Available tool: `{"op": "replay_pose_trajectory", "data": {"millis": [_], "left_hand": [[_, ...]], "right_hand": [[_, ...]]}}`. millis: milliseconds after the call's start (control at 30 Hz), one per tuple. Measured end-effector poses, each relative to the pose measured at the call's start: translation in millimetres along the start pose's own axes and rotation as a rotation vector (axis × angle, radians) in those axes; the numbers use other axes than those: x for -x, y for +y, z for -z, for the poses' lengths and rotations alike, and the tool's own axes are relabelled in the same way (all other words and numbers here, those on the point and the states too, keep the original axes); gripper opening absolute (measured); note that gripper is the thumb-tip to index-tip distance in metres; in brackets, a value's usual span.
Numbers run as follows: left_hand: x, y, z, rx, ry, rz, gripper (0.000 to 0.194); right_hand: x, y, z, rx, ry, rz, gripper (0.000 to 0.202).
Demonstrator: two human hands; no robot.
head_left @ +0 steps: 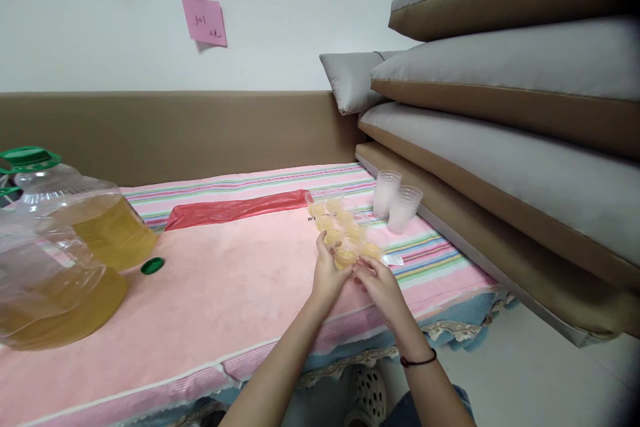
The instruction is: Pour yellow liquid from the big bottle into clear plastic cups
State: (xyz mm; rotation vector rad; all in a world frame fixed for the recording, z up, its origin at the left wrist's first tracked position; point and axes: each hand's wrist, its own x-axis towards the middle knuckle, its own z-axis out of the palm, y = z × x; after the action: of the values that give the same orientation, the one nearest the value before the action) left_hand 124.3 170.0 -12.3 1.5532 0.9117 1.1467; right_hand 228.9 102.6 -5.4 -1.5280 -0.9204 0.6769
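A small clear plastic cup (345, 258) of yellow liquid sits between my hands near the front edge of the bed-like surface. My left hand (330, 273) curls round its left side, thumb and fingers closed on it. From the right, my right hand (379, 281) has its bent fingertips at the cup's rim and side. Just beyond stand several similar filled cups (354, 233) in a close group. One round clear lid-like piece (379, 237) lies to their right. Two stacks of clear plastic pieces, the near stack (404, 210) and the far stack (387, 192), stand behind it.
Large clear jugs of yellow liquid, including a front jug (65, 300), stand at left beside a loose green cap (153, 265). A red plastic bag (240, 209) lies behind the pink cloth (225, 280). Stacked cushions (500, 120) rise along the right.
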Motion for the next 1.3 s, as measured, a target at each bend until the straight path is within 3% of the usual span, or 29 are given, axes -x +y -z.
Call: {"op": "replay_pose_trajectory", "data": {"millis": [633,767,933,1067,1167,1300], "left_hand": [[7,3,8.6,-0.090,-0.048,-0.034,0.092],[17,6,31.1,-0.196,-0.053,-0.020,0.088],[35,16,82.4,-0.300,-0.091,-0.011,0.057],[51,23,120.2,-0.352,-0.129,0.005,0.040],[61,24,134.4,-0.384,-0.135,0.009,0.030],[69,26,135.9,-0.381,-0.177,0.004,0.021]], "right_hand": [[-3,-4,8,0.065,-0.042,-0.002,0.032],[-3,-1,12,0.104,-0.052,0.008,0.028],[-3,-1,23,0.153,0.055,0.017,0.015],[-4,-4,32,0.173,0.160,0.013,0.020],[-6,-2,39,0.164,0.219,0.017,0.025],[-10,3,51,0.119,0.247,0.062,0.032]]}}
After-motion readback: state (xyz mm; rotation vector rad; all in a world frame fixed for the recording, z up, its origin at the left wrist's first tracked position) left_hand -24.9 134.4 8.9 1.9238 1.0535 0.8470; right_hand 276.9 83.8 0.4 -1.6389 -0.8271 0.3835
